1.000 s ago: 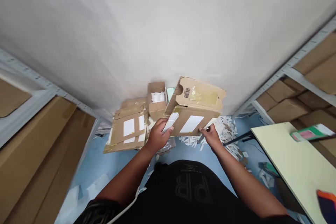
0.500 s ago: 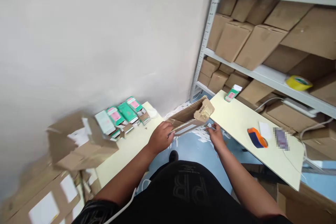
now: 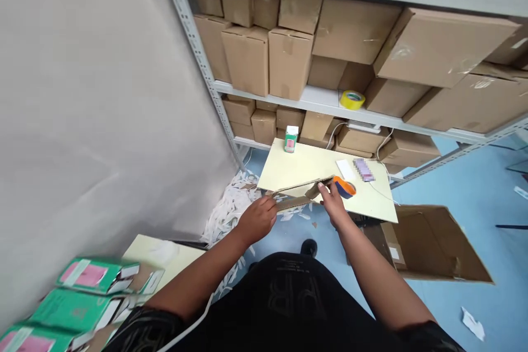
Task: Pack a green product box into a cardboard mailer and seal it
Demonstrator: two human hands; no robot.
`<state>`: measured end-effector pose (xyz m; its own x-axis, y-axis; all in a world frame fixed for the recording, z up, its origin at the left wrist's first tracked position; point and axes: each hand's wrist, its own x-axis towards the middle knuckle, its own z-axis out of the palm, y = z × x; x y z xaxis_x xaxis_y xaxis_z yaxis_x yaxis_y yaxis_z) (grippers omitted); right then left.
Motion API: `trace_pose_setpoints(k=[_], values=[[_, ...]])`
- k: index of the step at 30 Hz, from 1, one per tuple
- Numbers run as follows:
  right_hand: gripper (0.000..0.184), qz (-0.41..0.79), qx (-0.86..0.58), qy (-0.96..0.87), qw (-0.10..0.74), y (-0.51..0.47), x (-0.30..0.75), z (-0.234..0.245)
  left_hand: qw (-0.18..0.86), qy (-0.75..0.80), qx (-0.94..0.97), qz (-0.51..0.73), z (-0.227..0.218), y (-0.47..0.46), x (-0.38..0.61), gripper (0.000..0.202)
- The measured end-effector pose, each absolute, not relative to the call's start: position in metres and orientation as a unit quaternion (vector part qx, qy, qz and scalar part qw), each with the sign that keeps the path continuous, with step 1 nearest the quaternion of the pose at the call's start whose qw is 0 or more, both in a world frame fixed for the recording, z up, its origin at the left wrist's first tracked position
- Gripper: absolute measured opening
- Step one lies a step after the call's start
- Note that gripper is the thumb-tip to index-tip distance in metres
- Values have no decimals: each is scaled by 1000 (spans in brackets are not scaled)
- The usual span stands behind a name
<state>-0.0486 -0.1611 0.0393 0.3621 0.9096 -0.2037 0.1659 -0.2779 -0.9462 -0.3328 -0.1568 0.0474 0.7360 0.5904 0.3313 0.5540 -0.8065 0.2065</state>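
A flattened brown cardboard box [image 3: 297, 193] is held edge-on between both hands, over the near edge of a pale yellow table [image 3: 313, 168]. My left hand [image 3: 258, 219] grips its left end with fingers curled round it. My right hand [image 3: 331, 204] pinches its right end. An orange and blue tape dispenser [image 3: 345, 186] lies on the table just right of my right hand. A small green and pink box [image 3: 291, 138] stands at the table's far edge.
Metal shelves [image 3: 330, 100] hold many brown cartons and a yellow tape roll [image 3: 352, 99]. An open carton [image 3: 429, 242] lies on the blue floor at right. White paper scraps [image 3: 225, 212] litter the floor by the wall. Green boxes [image 3: 88, 291] sit on a second table lower left.
The view has swung right from the wall and the cardboard pile to the shelves. Both hands have carried the cardboard box along, and it has turned from face-on to flat and edge-on.
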Motion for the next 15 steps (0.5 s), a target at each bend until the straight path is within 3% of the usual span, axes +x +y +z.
trace_pose_setpoints(k=[7,15], values=[[34,436,-725,-362,391,-94,51,5,85,333,919,193,38,-104,-236,10],[27,396,-740,-466,281,-41,128,-27,165,415,850,279,25,-44,-196,17]])
